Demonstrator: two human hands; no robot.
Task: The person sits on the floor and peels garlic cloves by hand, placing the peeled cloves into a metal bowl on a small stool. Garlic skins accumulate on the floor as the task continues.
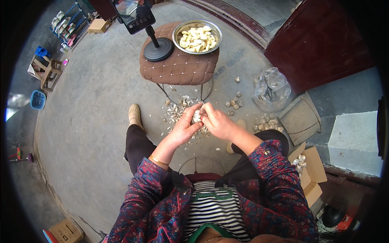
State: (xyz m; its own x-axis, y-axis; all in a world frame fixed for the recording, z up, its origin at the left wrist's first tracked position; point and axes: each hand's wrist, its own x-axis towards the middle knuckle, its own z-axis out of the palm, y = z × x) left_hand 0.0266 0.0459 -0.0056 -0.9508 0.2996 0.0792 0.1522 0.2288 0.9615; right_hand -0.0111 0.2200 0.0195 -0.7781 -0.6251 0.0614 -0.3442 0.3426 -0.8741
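Observation:
Between both hands, above the floor, is a whitish garlic bulb. My left hand is closed around its left side, thumb below it. My right hand has its thumb and fingertips on the bulb's right side. Beneath the hands, garlic skins lie scattered on the concrete floor. Beyond them, a steel bowl of pale, peeled cloves sits on a brown quilted stool. Several garlic bulbs lie loose to the right, with a larger pile nearer my right knee.
A phone on a round-based stand shares the stool. At the right are a clear plastic bag, a dustpan-like container and an open cardboard box holding garlic. A blue basket and small wooden chair stand far left.

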